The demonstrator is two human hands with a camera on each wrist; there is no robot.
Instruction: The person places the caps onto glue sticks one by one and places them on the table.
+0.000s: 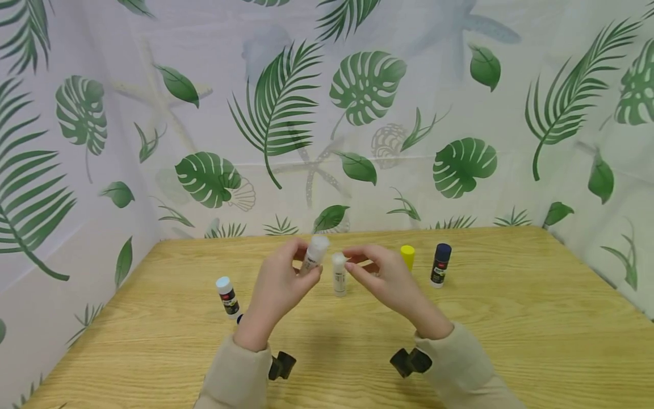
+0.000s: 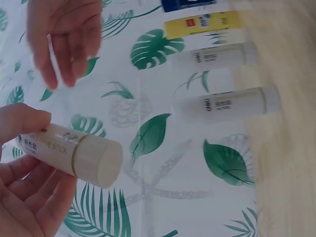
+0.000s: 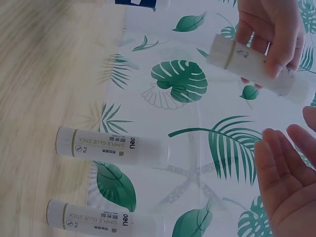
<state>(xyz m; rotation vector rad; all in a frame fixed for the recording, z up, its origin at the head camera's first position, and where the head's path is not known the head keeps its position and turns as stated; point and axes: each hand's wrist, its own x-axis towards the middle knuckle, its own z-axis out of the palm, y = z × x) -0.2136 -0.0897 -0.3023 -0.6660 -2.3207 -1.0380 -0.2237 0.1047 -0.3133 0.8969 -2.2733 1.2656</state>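
My left hand (image 1: 280,279) grips a white glue stick (image 1: 318,249) round its body, raised above the table; in the left wrist view the glue stick (image 2: 91,155) lies slanted between thumb and fingers. A second white glue stick (image 1: 339,279) stands upright on the table between the hands. Beside it my right hand (image 1: 384,274) hovers with fingers relaxed; in the right wrist view that hand (image 3: 291,182) holds nothing. A third white glue stick (image 2: 215,57) stands close by, mostly hidden behind the right hand in the head view.
To the right stand a yellow tube (image 1: 407,255) and a dark bottle with a navy cap (image 1: 440,266). On the left is a white-capped bottle (image 1: 227,296) with a dark label. A dark object (image 1: 240,320) shows partly behind the left wrist. A leaf-print cloth (image 1: 306,113) hangs behind the wooden table (image 1: 337,352).
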